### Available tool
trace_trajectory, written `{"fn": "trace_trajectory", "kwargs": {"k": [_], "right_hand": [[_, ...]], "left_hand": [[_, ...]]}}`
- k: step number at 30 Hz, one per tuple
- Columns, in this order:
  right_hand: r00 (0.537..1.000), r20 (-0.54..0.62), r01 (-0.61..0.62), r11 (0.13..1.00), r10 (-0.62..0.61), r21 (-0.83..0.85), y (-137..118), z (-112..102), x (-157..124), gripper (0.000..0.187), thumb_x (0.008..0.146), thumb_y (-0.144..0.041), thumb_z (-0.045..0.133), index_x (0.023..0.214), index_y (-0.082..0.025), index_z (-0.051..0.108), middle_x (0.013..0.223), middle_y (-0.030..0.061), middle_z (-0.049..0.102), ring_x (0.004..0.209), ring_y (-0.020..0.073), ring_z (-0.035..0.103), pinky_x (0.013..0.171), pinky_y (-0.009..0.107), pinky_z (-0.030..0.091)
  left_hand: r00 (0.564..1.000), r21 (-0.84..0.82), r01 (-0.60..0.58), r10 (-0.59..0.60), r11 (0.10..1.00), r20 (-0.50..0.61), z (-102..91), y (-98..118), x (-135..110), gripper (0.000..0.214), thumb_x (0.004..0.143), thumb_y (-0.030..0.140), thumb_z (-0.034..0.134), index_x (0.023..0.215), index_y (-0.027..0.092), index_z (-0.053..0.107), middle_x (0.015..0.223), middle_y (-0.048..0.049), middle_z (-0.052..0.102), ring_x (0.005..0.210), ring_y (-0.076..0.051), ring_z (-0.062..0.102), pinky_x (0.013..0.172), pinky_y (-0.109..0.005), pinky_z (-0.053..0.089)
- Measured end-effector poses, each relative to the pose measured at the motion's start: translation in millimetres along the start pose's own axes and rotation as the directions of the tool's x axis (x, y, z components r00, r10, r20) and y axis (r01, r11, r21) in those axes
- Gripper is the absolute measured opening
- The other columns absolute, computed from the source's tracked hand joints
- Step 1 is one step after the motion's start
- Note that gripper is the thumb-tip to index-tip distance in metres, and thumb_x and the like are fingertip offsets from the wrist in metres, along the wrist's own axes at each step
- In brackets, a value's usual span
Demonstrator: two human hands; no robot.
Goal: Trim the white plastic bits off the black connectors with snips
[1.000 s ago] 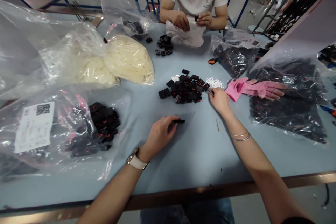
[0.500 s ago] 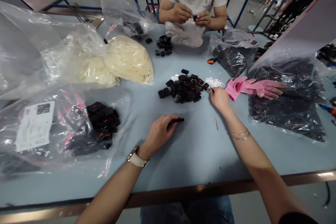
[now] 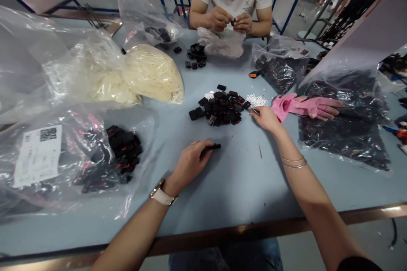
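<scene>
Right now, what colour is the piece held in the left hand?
The piece in the left hand is black, seen best in the head view.

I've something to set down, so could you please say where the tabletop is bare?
Mostly bare: tabletop between watch, bangles and front edge; also between bangles and rightmost plastic bag. Crowded: around the black plastic parts, white bits and pink glove.

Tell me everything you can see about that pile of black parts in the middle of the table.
The pile of black parts is a loose heap of small, blocky, plastic-looking pieces, several showing red-orange details. They lie jumbled at various angles on the blue-grey table. A white piece shows at its far edge. Small white bits lie close to its right end, by the right hand; whether that hand touches the pile is unclear.
</scene>
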State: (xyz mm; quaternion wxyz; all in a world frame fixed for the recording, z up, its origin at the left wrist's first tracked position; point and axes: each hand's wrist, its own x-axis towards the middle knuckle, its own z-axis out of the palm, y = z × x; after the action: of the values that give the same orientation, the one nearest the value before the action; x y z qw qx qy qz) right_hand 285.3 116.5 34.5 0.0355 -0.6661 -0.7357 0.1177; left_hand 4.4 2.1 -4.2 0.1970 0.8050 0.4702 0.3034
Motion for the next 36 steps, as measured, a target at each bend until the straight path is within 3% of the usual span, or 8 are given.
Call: {"fn": "trace_trajectory", "kwargs": {"k": [5, 12, 16, 21, 28, 33, 36], "right_hand": [[0.995, -0.085, -0.056, 0.998, 0.055, -0.013, 4, -2, 1, 0.031, 0.094, -0.031, 0.046, 0.088, -0.012, 0.07, 0.08, 0.0111, 0.071, 0.069, 0.0181, 0.058, 0.06, 0.027, 0.03], [0.999, -0.033, 0.021, 0.989, -0.026, -0.149, -11, 2, -2, 0.027, 0.094, -0.022, 0.045, 0.102, -0.015, 0.07, 0.105, 0.0146, 0.07, 0.093, 0.0234, 0.065, 0.07, 0.028, 0.039], [1.0, 0.01, 0.019, 0.984, -0.018, -0.176, -16, 1, -5, 0.027, 0.094, -0.024, 0.046, 0.103, -0.016, 0.07, 0.108, 0.0144, 0.07, 0.094, 0.024, 0.066, 0.071, 0.028, 0.041], [0.999, 0.008, 0.037, 0.989, -0.036, -0.145, -22, 0, -8, 0.023, 0.088, -0.023, 0.049, 0.091, -0.015, 0.071, 0.094, 0.0132, 0.073, 0.081, 0.0213, 0.065, 0.064, 0.026, 0.038], [0.992, -0.125, -0.005, 0.995, 0.018, 0.104, -31, 1, -8, 0.02, 0.079, -0.023, 0.051, 0.076, -0.014, 0.068, 0.067, 0.0039, 0.066, 0.059, 0.0131, 0.05, 0.057, 0.024, 0.031], [0.99, -0.127, -0.057, 0.996, 0.065, 0.068, -16, -1, -6, 0.026, 0.086, -0.025, 0.048, 0.078, -0.013, 0.07, 0.067, 0.0061, 0.066, 0.061, 0.0153, 0.052, 0.06, 0.026, 0.033], [0.998, -0.057, -0.03, 0.998, 0.033, 0.054, -11, -3, -6, 0.023, 0.087, -0.028, 0.054, 0.085, -0.013, 0.072, 0.074, 0.007, 0.07, 0.067, 0.0167, 0.058, 0.063, 0.026, 0.036]], "left_hand": [[1.0, 0.004, -0.001, 0.001, 1.0, -0.002, 0.6, -2, -1, 0.017, 0.091, 0.019, 0.05, 0.103, 0.02, 0.061, 0.09, -0.0051, 0.071, 0.082, -0.02, 0.067, 0.073, -0.035, 0.057], [1.0, -0.01, 0.014, -0.014, 1.0, 0.007, 0.2, 0, 0, 0.018, 0.09, 0.02, 0.05, 0.103, 0.021, 0.062, 0.09, -0.0051, 0.071, 0.082, -0.02, 0.067, 0.073, -0.035, 0.057], [1.0, -0.017, 0.015, -0.015, 1.0, 0.007, -0.3, 1, 0, 0.017, 0.09, 0.019, 0.05, 0.103, 0.02, 0.062, 0.091, -0.0061, 0.071, 0.082, -0.021, 0.067, 0.074, -0.036, 0.057], [1.0, -0.024, 0.016, -0.016, 1.0, 0.01, -0.9, 1, -1, 0.018, 0.09, 0.018, 0.05, 0.103, 0.02, 0.062, 0.091, -0.0059, 0.071, 0.083, -0.02, 0.067, 0.074, -0.035, 0.057], [1.0, -0.013, -0.012, 0.012, 1.0, -0.002, -1.1, -1, -1, 0.016, 0.091, 0.018, 0.05, 0.103, 0.019, 0.061, 0.09, -0.0062, 0.071, 0.081, -0.021, 0.067, 0.072, -0.035, 0.056], [1.0, -0.013, 0.0, 0.0, 1.0, -0.006, -1.2, 1, -1, 0.017, 0.091, 0.017, 0.049, 0.103, 0.021, 0.061, 0.091, -0.0052, 0.071, 0.083, -0.02, 0.067, 0.074, -0.033, 0.056], [1.0, -0.002, 0.0, 0.0, 1.0, -0.004, -1.2, 2, 0, 0.018, 0.09, 0.017, 0.05, 0.103, 0.021, 0.061, 0.09, -0.0045, 0.071, 0.082, -0.02, 0.067, 0.074, -0.033, 0.056]]}}
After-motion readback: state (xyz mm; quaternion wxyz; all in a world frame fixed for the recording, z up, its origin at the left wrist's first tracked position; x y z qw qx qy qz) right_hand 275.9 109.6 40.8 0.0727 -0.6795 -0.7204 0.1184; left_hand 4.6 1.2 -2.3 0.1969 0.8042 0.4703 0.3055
